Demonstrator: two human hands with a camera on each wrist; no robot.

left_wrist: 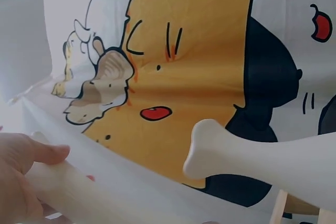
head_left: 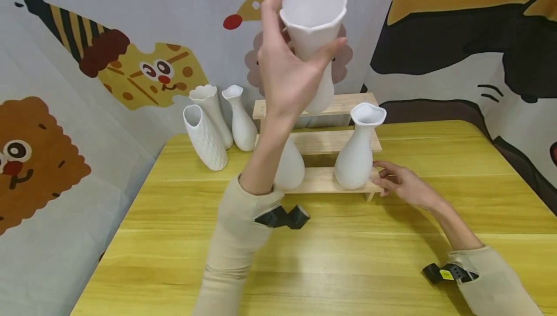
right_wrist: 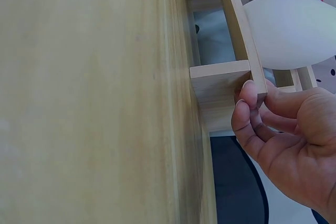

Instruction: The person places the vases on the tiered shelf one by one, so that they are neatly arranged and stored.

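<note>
My left hand (head_left: 289, 71) grips a tall white vase (head_left: 314, 40) with a scalloped rim, holding it upright in front of the stand's upper part. My right hand (head_left: 406, 186) pinches the right end of the lowest shelf of a tiered wooden stand (head_left: 319, 180); in the right wrist view its thumb and fingers (right_wrist: 249, 94) close on that shelf's corner. Beside this hand, on the lowest shelf, stands a white vase with a wavy flared mouth (head_left: 354, 158). Another white vase (head_left: 290, 165) stands on the shelf's left side, its upper part hidden by my left arm.
Left of the stand, three white vases stand on the yellow wooden table (head_left: 174, 238): a textured one with a slanted mouth (head_left: 206, 139), a fluted one (head_left: 216, 117) and a slim-necked one (head_left: 242, 125). A cartoon-printed cloth (head_left: 226, 50) hangs behind the table.
</note>
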